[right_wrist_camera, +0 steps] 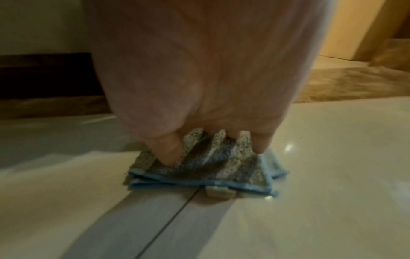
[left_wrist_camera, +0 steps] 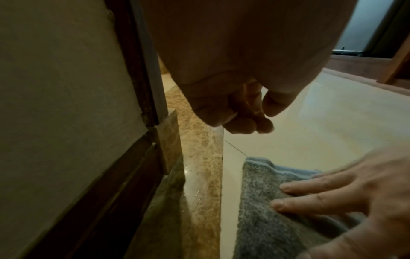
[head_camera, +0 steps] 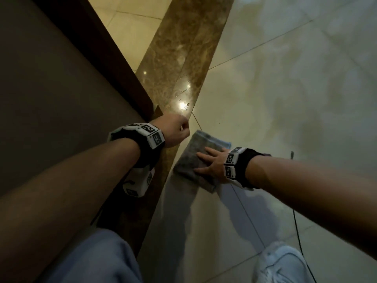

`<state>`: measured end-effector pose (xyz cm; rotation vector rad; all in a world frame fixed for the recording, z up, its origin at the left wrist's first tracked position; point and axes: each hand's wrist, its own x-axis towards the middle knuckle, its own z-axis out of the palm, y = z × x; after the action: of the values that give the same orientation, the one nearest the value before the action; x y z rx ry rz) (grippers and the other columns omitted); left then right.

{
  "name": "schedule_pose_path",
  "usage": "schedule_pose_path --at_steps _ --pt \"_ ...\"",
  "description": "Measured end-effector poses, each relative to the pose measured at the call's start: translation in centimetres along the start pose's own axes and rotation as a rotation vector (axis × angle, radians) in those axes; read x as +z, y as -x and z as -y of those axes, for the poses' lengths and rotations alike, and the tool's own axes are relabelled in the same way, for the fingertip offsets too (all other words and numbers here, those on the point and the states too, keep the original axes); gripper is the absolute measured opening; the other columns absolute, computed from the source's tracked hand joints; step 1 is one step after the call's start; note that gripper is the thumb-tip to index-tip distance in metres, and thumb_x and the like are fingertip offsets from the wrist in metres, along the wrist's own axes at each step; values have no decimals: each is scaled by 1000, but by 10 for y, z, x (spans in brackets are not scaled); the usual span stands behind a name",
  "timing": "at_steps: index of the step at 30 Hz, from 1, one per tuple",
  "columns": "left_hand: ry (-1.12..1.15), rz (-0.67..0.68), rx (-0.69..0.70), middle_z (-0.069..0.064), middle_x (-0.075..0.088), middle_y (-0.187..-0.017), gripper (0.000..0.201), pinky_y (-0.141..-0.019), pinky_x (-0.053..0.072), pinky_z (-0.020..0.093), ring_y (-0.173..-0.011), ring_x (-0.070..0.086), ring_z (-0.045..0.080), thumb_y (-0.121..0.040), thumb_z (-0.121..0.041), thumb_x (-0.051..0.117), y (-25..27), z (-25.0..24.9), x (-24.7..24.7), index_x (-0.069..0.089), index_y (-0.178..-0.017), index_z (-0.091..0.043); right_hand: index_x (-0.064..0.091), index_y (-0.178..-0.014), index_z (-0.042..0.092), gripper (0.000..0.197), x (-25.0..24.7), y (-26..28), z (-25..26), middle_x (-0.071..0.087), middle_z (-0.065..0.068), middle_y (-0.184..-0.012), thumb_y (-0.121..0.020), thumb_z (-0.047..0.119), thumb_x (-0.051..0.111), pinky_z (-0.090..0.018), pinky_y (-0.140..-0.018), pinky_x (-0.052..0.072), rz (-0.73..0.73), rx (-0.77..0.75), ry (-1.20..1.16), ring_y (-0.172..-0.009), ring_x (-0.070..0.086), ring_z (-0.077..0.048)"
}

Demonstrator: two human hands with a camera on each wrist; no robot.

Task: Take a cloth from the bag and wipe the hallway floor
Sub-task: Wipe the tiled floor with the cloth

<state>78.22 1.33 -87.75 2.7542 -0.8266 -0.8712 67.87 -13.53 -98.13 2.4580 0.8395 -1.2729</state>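
Spread flat, the right hand (head_camera: 214,164) has an open grip, its straight fingers pressing down on the folded grey terry cloth with blue edging (head_camera: 189,160). The left hand (head_camera: 176,129) hangs as an empty fist. A glossy cream tiled floor (head_camera: 285,99) fills the hallway, bounded by a beige wall (head_camera: 40,78), a brown marble strip (head_camera: 183,58) and dark wooden skirting (head_camera: 108,58). The cloth lies on the cream tiles just beside the strip, below the fist.

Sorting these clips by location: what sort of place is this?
Probably an indoor hallway by a doorway: glossy pale floor tiles, a brown marble strip, and a dark wooden door frame.
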Motion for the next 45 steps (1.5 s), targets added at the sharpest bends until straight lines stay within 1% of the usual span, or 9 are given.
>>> schedule_pose_path --at_steps 5,8,12,18,23,29,37,41,45 --pt "48 0 -11 0 68 -93 24 -81 56 40 -88 66 20 -94 -33 51 -4 0 1 67 -102 -17 -12 -146 57 77 -16 -19 -8 -18 0 -163 -86 71 35 -64 -114 12 47 -8 134 -149 -3 -37" --pt "45 -23 -1 3 69 -96 23 -80 55 38 -89 66 22 -95 -31 50 -7 2 7 66 -101 -17 -11 -144 60 72 -21 -31 -14 -19 6 -162 -90 71 36 -64 -115 10 -45 -15 84 -150 -5 -34" --pt "41 -7 -39 1 70 -98 19 -76 52 32 -88 65 21 -94 -33 52 -8 13 19 65 -100 -20 -9 -150 52 71 -37 -36 -44 -22 2 -162 -94 68 33 -57 -118 0 -90 65 -112 -149 -13 -32" --pt "48 -72 -77 1 66 -99 20 -75 53 35 -88 62 21 -96 -33 49 -18 18 19 63 -103 -21 -11 -150 50 89 -44 -42 -80 -24 0 -161 -84 79 41 -59 -118 6 -105 308 -431 -148 -15 -36" --pt "24 -41 -54 3 69 -102 18 -73 48 30 -94 64 25 -94 -33 53 -26 11 30 64 -101 -21 -11 -151 47 103 -9 -25 -39 -26 -8 -160 -77 78 53 -60 -118 6 -164 152 -298 -146 -18 -42" --pt "42 -35 48 1 68 -101 21 -78 50 33 -93 64 24 -95 -32 50 -49 -39 29 65 -103 -20 -6 -153 46 90 54 33 8 -19 -6 -163 -85 75 45 -57 -119 8 -155 50 -219 -148 -13 -38" --pt "34 3 277 0 69 -101 19 -83 53 36 -91 64 22 -93 -34 51 -45 -124 47 64 -101 -23 -7 -152 47 71 105 89 0 -24 -2 -161 -96 66 31 -54 -120 5 -51 342 -588 -149 -17 -33" --pt "-25 2 322 -1 68 -102 18 -82 53 36 -89 63 20 -94 -34 50 -39 -135 54 63 -102 -24 -12 -151 49 71 148 110 7 -26 -1 -160 -95 68 29 -50 -121 2 -130 513 -802 -148 -19 -30" --pt "-93 11 349 2 68 -103 19 -74 46 30 -86 58 19 -95 -31 49 -38 -133 60 64 -103 -22 -13 -152 44 76 159 112 23 -26 -7 -160 -94 69 29 -49 -121 3 -196 620 -824 -148 -18 -36"
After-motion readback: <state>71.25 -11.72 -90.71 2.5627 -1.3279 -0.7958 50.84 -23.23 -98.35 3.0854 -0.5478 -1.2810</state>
